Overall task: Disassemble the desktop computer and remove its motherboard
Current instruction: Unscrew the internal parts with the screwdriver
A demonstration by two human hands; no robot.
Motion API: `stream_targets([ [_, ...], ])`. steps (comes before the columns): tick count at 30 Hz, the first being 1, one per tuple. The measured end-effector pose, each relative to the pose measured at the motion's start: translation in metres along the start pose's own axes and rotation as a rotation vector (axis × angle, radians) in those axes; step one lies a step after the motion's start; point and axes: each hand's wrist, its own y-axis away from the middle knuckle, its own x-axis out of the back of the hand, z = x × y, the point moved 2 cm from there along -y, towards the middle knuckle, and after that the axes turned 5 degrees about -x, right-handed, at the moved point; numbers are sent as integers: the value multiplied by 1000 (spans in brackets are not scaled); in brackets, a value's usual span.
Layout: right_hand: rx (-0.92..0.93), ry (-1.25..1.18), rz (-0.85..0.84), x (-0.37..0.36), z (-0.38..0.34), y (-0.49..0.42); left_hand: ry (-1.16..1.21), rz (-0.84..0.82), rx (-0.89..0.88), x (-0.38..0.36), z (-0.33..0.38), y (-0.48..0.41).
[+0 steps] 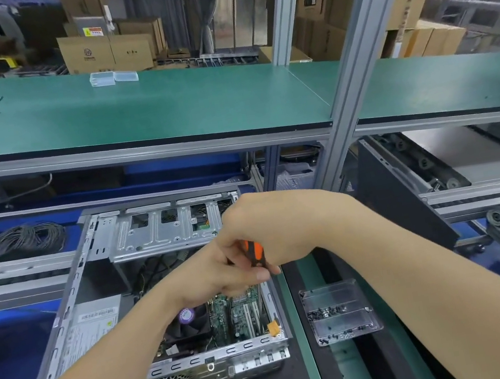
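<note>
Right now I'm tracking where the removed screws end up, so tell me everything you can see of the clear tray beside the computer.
The tray is clear plastic, rectangular with rounded corners, split by cross ridges into long compartments. Small dark screws cluster in a middle compartment, with more scattered along the nearest one; the farthest looks almost bare. It lies flat on the dark strip of the bench, right of the open computer case and apart from it.
</note>
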Motion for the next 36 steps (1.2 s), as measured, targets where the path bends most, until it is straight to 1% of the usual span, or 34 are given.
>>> stream_targets([
  [2, 8, -24, -32, 7, 0, 4, 11, 60, 34, 1, -1, 1],
  [3, 2, -42, 4, 10, -1, 6, 6, 90, 51, 1, -2, 2],
  [4, -38, -38, 86, 12, -3, 7, 4, 104, 61, 2, -4, 3],
  [5, -123, 5, 199, 13, -6, 7, -4, 114, 60, 1, -4, 3],
  [6, -254, 81, 317, 11, -11, 4, -8, 121, 55, 1, -4, 4],
  [7, -401, 135, 395, 7, -17, 1, -19, 133, 53, 1, -5, 6],
  [8, -524, 124, 418, 1, -24, -3, -32, 150, 49, -1, -5, 8],
  [9, -612, 62, 406, -6, -28, -8, -53, 166, 43, -2, -6, 9],
  [10, -650, -14, 385, -14, -30, -13, -63, 180, 48, -3, -6, 10],
  [11, -651, -61, 374, -18, -31, -16, -67, 187, 44, -4, -6, 10],
  [13, -581, -71, 372, -18, -28, -18, -52, 166, 28, -3, -4, 10],
  [15, -452, -64, 322, -16, -24, -15, -53, 133, 41, 1, -3, 9],
  [17, -275, -89, 243, -12, -19, -11, -38, 113, 43, 6, -4, 11],
  [19, -139, -161, 179, -7, -10, -5, -74, 116, 65, 7, -6, 12],
  [22, -22, -249, 115, -5, 12, -5, -96, 77, 93, 10, -18, 13],
  [23, 16, -324, 103, -7, 18, -7, -105, 63, 104, 11, -21, 14],
  [24, 48, -449, 91, -11, 24, -10, -119, 64, 129, 13, -26, 15],
  [26, 66, -724, 96, -29, 34, -20, -149, 92, 191, 15, -38, 18],
  [27, 51, -796, 122, -41, 37, -26, -162, 97, 215, 17, -44, 19],
  [30, -3, -845, 173, -88, 39, -45, -233, 81, 258, 24, -64, 23],
  [32, -12, -818, 187, -114, 37, -55, -305, 61, 288, 30, -73, 25],
  [34, -47, -761, 203, -129, 36, -65, -384, 32, 315, 38, -86, 28],
  [36, -72, -800, 217, -139, 37, -74, -460, 37, 363, 45, -101, 31],
])
